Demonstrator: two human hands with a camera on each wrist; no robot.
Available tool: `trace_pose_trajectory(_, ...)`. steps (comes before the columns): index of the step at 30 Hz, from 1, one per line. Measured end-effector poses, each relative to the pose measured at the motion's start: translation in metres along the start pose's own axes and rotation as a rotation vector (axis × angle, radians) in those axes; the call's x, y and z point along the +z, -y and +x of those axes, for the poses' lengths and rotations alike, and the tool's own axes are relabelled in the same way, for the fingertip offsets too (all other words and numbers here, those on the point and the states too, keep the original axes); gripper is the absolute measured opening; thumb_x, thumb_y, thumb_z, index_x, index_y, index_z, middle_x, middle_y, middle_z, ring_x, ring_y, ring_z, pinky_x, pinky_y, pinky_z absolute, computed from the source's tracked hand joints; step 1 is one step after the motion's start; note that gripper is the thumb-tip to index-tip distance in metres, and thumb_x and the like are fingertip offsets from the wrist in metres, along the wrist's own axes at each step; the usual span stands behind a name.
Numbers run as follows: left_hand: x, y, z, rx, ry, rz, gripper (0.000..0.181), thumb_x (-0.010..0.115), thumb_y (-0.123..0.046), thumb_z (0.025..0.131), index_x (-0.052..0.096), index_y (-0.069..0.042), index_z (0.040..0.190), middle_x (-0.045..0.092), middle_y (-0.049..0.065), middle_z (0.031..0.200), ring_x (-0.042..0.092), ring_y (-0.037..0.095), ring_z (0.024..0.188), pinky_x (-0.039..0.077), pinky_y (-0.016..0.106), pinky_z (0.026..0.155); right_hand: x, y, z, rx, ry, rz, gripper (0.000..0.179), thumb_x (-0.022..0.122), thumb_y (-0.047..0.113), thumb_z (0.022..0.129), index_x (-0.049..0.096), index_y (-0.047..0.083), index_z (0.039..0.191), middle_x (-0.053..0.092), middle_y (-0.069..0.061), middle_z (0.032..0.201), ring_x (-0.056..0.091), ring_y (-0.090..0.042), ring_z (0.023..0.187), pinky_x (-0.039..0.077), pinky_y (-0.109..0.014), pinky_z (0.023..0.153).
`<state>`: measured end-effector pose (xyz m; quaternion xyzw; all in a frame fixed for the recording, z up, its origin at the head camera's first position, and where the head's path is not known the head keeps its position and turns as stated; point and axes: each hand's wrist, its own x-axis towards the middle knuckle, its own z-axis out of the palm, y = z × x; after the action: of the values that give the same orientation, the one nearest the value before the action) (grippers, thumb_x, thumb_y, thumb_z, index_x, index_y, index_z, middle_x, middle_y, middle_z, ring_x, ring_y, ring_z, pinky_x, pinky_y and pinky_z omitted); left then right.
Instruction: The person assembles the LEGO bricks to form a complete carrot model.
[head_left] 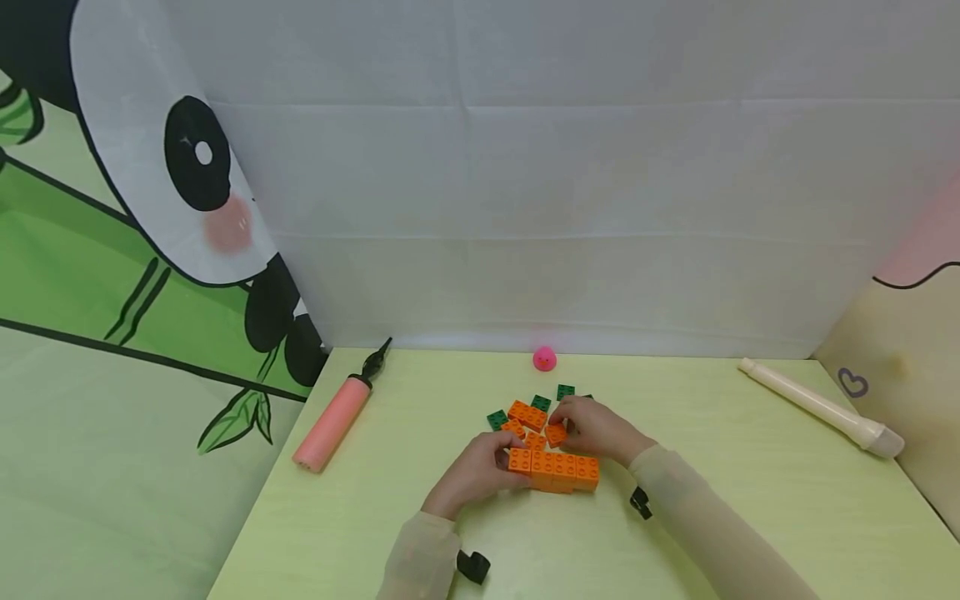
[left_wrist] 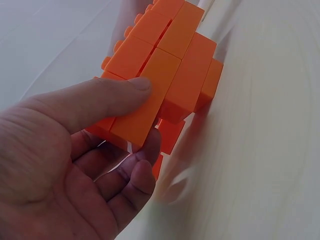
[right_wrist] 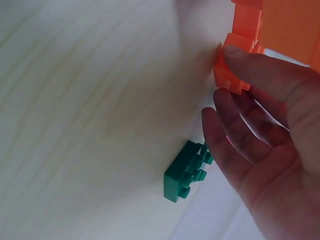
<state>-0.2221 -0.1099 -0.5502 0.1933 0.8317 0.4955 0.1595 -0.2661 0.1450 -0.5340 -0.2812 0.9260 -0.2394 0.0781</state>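
My left hand [head_left: 480, 471] grips the left end of a built-up block of orange toy bricks [head_left: 558, 472]. In the left wrist view the thumb lies along the side of this stepped orange block [left_wrist: 170, 75], fingers curled beneath its end. Just behind the block, my right hand [head_left: 600, 427] pinches a small orange brick [head_left: 555, 435] between thumb and fingers; the right wrist view shows the thumb on that orange brick [right_wrist: 231, 65]. Several loose orange bricks [head_left: 528, 415] lie between and beyond the hands. A green brick [right_wrist: 182, 171] sits near my right fingertips.
More green bricks [head_left: 497, 420] are scattered behind the orange ones. A pink hand pump [head_left: 333, 425] with a black nozzle lies at left. At the back stands a small pink toy [head_left: 544, 359], close to the white backdrop [head_left: 600, 208]. A cream tube [head_left: 817, 404] lies along the right side.
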Motion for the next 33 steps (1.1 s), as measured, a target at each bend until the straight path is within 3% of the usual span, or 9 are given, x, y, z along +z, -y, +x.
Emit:
trace_pose_trajectory(10,0.0,0.001,0.0,-0.005,-0.003,-0.007,0.036,0.092,-0.017,0.081,0.071,-0.014,0.109,0.059,0.003,0.087,0.052,0.018,0.076,0.042,0.028,0.063,0.004,-0.003,-0.004,0.103,-0.007,0.057,0.032,0.086,0.012,0.088,0.075,0.009,0.117,0.068,0.005,0.106,0.058,-0.016,0.089,0.054,-0.038,0.087)
trace_pose_trajectory(16,0.0,0.0,0.0,-0.013,0.004,-0.013,0.036,0.092,-0.017,0.082,0.071,-0.014,0.11,0.059,0.003,0.089,0.052,0.019,0.078,0.042,0.028,0.064,-0.003,0.001,-0.008,0.106,-0.031,0.148,0.029,0.084,0.016,0.09,0.074,0.011,0.117,0.068,0.007,0.1,0.061,-0.016,0.088,0.055,-0.032,0.077)
trace_pose_trajectory(25,0.0,0.001,0.002,-0.001,0.011,-0.015,0.034,0.091,-0.017,0.083,0.07,-0.013,0.109,0.061,0.002,0.091,0.054,0.019,0.078,0.045,0.028,0.066,-0.015,0.02,-0.02,0.029,-0.102,0.23,0.033,0.082,0.023,0.093,0.072,0.008,0.121,0.068,0.005,0.107,0.063,-0.023,0.097,0.058,-0.037,0.086)
trace_pose_trajectory(33,0.001,0.004,0.003,0.011,0.008,-0.018,0.031,0.091,-0.018,0.082,0.07,-0.016,0.105,0.061,0.0,0.089,0.054,0.018,0.075,0.045,0.027,0.064,-0.007,0.05,-0.034,-0.072,-0.129,0.255,0.031,0.081,0.025,0.093,0.07,0.01,0.118,0.068,0.005,0.112,0.064,-0.021,0.097,0.057,-0.039,0.085)
